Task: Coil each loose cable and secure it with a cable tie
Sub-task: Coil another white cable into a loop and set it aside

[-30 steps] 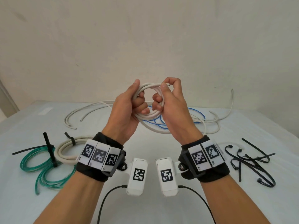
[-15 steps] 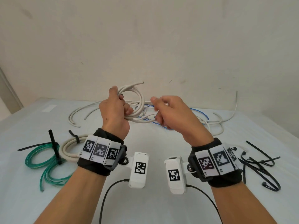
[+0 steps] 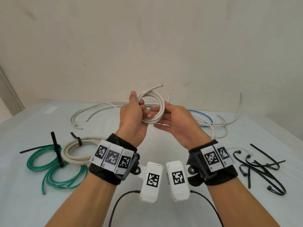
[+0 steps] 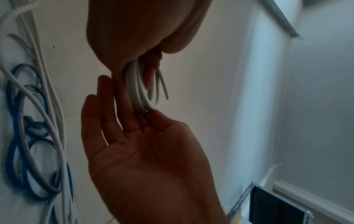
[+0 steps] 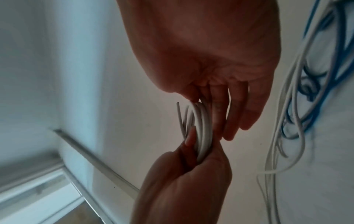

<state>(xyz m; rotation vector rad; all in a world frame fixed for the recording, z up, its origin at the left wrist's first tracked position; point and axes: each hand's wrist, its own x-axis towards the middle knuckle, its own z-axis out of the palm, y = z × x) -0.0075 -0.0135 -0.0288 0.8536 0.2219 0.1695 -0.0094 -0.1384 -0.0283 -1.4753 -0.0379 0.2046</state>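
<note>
Above the middle of a white-covered table (image 3: 164,210), a person holds a freshly wound white cable coil (image 3: 159,110) in the air, clear of the surface. The left hand (image 3: 132,118) has its fingers and thumb curled round the coil's left side, bunching the turns together; the right hand (image 3: 177,122) lies flat and relaxed with its fingers straight, cupped under and against the coil's right side and gripping nothing. Both wrist views show those straight fingers (image 4: 107,106) lying alongside the stacked turns, touching them.

The cable looks light and springy, with a smooth jacket. Two cut ends stand free of the loop at its upper side, a sign that the turns would likely spring apart if the bunching grip eased. The soundest hold is probably where the left hand has it, across all the turns at once; a tie would best go on the opposite arc, where the turns sit tightly stacked.

Black cable ties (image 3: 262,167) lie in a loose heap near the table's right edge, well apart from the coil and beside the right wrist. Near the left edge rest a green coil (image 3: 49,167) and a beige coil (image 3: 73,151), each already cinched with a black tie. Along the far edge, behind the hands, loose white cables (image 3: 91,110) and a blue cable (image 3: 206,115) sprawl uncoiled.
</note>
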